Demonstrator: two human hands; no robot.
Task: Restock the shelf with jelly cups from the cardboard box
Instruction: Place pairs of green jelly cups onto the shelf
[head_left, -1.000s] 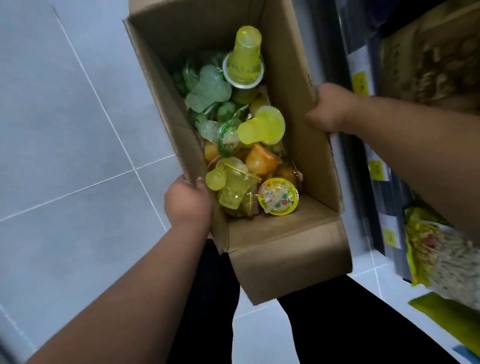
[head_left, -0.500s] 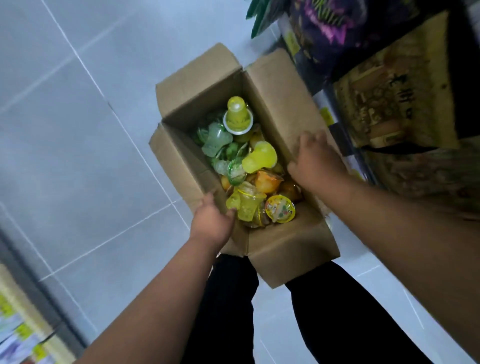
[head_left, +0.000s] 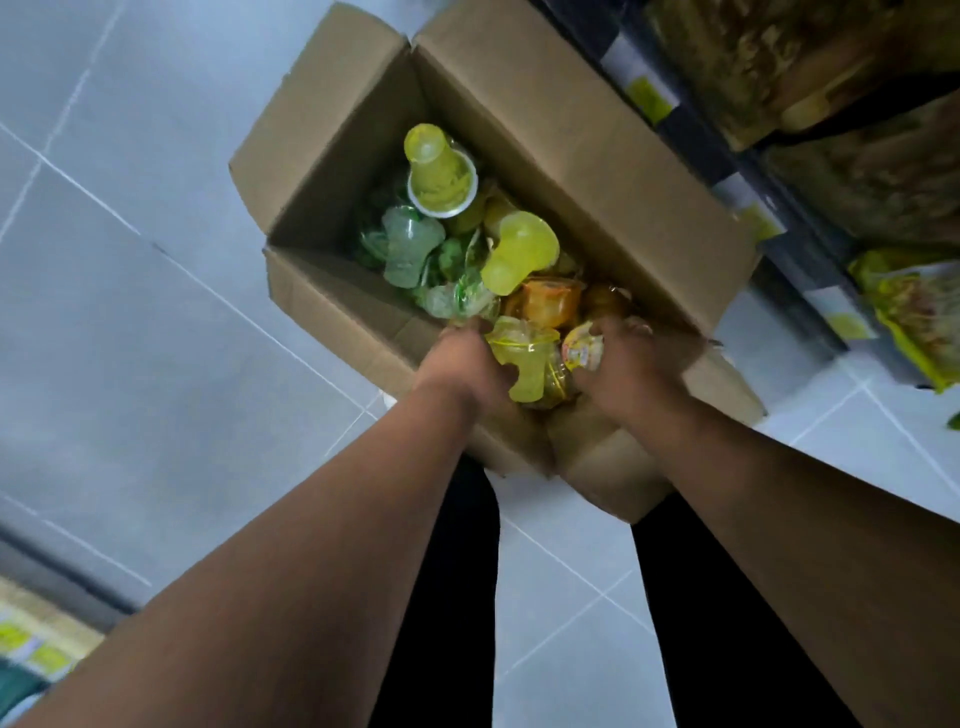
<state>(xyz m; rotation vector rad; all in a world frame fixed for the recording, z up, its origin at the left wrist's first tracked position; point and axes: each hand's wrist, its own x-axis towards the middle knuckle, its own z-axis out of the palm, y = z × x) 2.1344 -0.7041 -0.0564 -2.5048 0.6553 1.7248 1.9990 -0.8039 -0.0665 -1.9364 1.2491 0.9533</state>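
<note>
Both cardboard box (head_left: 571, 156) walls are released now; jelly cups (head_left: 524, 358) are grabbed by left hand (head_left: 462, 364) and right hand (head_left: 634, 358), so picking's started.

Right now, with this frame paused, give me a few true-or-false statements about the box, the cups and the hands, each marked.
1. The left hand and right hand both reach into the cardboard box. True.
2. The box is closed. False: it is open on top.
3. All the jelly cups are orange. False: yellow, green and orange ones show.
4. The shelf is on the person's right. True.
5. Both hands are empty. False: their fingers curl round cups.
</note>
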